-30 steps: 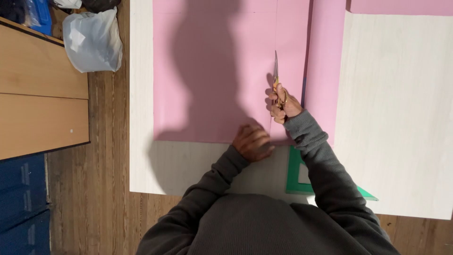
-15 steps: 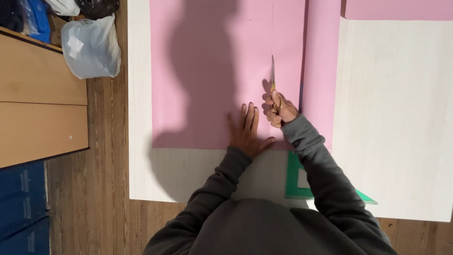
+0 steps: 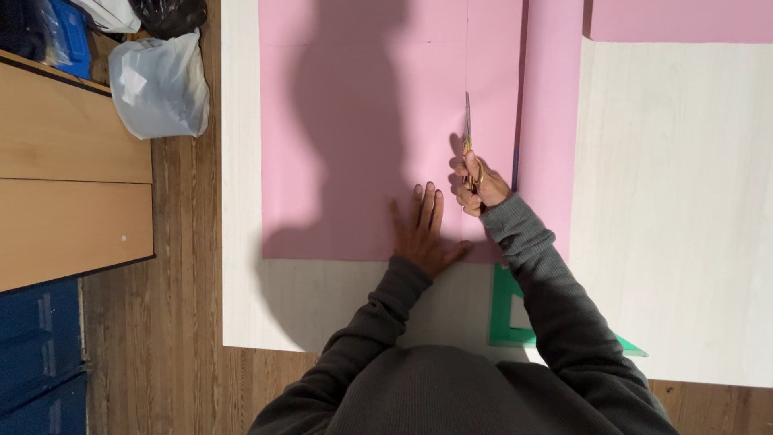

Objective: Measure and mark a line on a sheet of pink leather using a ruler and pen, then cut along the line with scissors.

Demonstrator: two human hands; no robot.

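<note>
Bright, even light falls from behind the person, at 6 o'clock, throwing a long, soft-edged shadow toward 12 o'clock across the pink sheet (image 3: 354, 129). The white table (image 3: 676, 201) at 3 o'clock is pale but unglared. Focus is sharp throughout, without visible edge distortion.

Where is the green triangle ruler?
In the head view, the green ruler lies on the white table near its bottom edge, just below the pink sheet and partly hidden under the right sleeve.
</note>
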